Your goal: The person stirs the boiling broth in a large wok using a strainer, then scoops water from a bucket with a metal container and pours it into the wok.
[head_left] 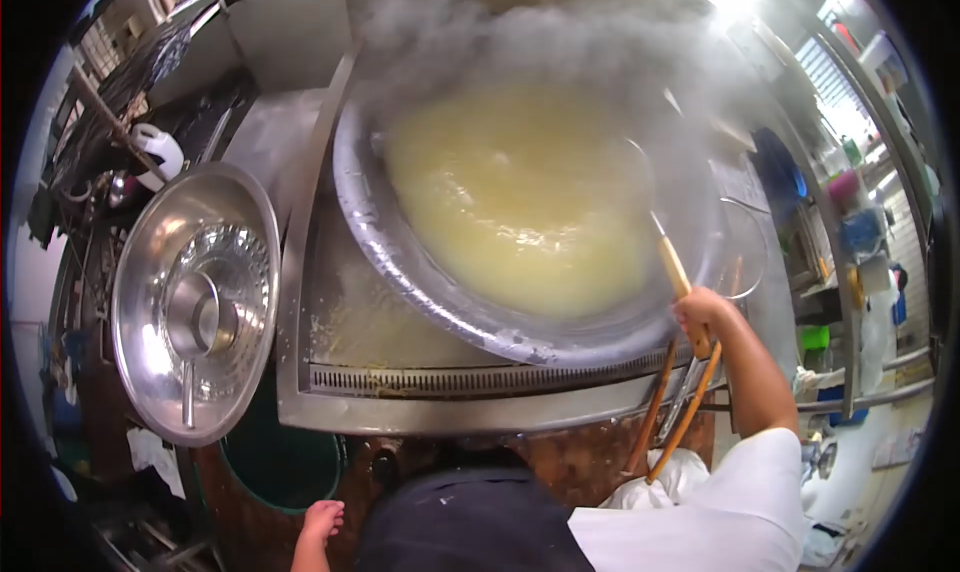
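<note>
My right hand (pixel 704 314) is wrapped round the wooden handle of a long metal utensil (pixel 675 267). Its thin shaft reaches up over the right side of a very large metal wok (pixel 405 277); steam blurs the far end, so the head's shape is unclear. Pale yellow, shiny liquid (pixel 520 202) fills much of the wok, and thick steam rises from the back. My left hand (pixel 323 520) hangs low at the left with fingers curled in and nothing visible in them, beside a dark green bucket (pixel 283 457).
A wide steel bowl (pixel 140 322) holding a small metal pot with a handle (pixel 195 312) stands left of the stove. The stove's steel front edge (pixel 480 414) runs before me. Wooden-handled tools (pixel 655 407) lean at its right corner. Shelves (pixel 860 232) line the right side.
</note>
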A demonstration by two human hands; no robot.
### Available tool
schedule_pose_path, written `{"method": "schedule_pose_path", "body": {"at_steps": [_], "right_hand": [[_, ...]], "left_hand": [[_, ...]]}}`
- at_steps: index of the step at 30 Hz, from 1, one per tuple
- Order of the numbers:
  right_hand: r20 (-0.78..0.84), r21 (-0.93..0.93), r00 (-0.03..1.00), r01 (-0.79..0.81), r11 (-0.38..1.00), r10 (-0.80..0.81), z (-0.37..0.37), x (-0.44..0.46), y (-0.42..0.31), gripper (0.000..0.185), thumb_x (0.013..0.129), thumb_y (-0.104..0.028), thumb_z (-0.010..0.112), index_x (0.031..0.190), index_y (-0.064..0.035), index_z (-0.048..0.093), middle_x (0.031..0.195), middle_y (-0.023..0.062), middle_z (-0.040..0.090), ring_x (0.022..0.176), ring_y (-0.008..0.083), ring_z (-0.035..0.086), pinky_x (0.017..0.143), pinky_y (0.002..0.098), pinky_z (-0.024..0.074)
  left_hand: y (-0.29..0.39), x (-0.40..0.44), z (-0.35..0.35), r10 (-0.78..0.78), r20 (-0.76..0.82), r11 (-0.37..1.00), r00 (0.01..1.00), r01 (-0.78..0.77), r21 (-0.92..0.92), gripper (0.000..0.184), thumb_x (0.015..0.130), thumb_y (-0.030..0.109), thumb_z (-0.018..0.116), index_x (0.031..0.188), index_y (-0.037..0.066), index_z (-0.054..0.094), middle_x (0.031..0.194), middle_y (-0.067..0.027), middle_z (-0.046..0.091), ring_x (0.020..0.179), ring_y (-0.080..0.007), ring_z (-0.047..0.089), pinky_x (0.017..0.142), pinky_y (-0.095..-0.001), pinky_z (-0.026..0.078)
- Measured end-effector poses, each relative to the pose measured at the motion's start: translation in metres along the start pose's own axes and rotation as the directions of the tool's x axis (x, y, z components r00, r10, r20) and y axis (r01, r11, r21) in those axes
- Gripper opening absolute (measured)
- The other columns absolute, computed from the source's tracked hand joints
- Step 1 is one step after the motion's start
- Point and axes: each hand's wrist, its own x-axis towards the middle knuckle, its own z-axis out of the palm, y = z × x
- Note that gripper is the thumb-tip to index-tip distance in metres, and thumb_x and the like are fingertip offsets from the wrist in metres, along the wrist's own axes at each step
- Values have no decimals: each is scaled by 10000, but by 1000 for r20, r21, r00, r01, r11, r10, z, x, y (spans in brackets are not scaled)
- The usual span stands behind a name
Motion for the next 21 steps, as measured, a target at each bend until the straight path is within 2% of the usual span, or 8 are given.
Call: {"method": "schedule_pose_path", "body": {"at_steps": [1,3,7,10,12,14,19,21], "right_hand": [[6,-14,1000,1,1000,-1,11,-4,0,156,773,-40,595,925,-10,577,629,59,525,504,203,553,452,366,488],[69,102,997,-46,994,39,26,-19,5,168,776,-32,615,940,-36,577,642,38,521,504,165,533,463,332,483],[257,160,965,-90,983,47,58,-41,6,229,817,-68,644,1033,-61,568,658,1,511,516,131,528,483,305,469],[362,210,932,-93,973,11,81,-65,7,226,835,-89,630,1050,-71,561,658,-10,494,525,122,522,485,293,454],[555,356,832,-213,910,-22,95,-81,12,252,849,-107,616,1088,-84,542,659,-24,473,527,111,507,488,286,444],[632,416,774,-290,862,-44,106,-102,14,310,864,-125,593,1157,-94,496,661,-43,455,526,84,481,502,279,437],[687,514,709,-316,798,-161,133,-152,16,355,870,-144,579,1206,-103,473,658,-54,445,526,59,467,504,262,427],[713,598,655,-378,707,-252,146,-169,22,382,867,-146,584,1229,-105,469,656,-56,443,520,53,456,486,253,423]], "left_hand": [[-6,4,2,6,31,999,1000,-7,42,293,859,289,611,1092,114,589,897,-6,602,768,-151,583,650,-334,464],[-14,9,0,-1,74,1000,997,-2,31,322,852,300,617,1113,115,582,924,-15,611,785,-158,590,663,-344,469],[-13,11,-3,3,94,1000,996,-2,-12,351,844,317,622,1122,107,574,956,-33,624,792,-172,600,682,-360,477],[-13,18,-12,11,84,999,996,-9,-32,337,849,308,616,1118,108,577,940,-34,623,775,-174,603,658,-354,479],[-14,25,-19,30,33,1000,999,-29,-9,284,847,273,622,1059,83,620,861,-21,619,693,-130,582,536,-274,452],[-13,29,-29,56,25,998,998,-57,18,273,850,266,619,1051,82,621,846,-22,618,676,-130,579,517,-272,448],[-19,41,-55,107,16,992,994,-108,66,233,858,248,608,1018,79,623,810,-21,611,634,-129,572,484,-265,439],[-24,43,-65,88,5,995,996,-88,43,216,862,241,602,1002,77,621,805,-18,607,637,-126,570,488,-263,442]]}}
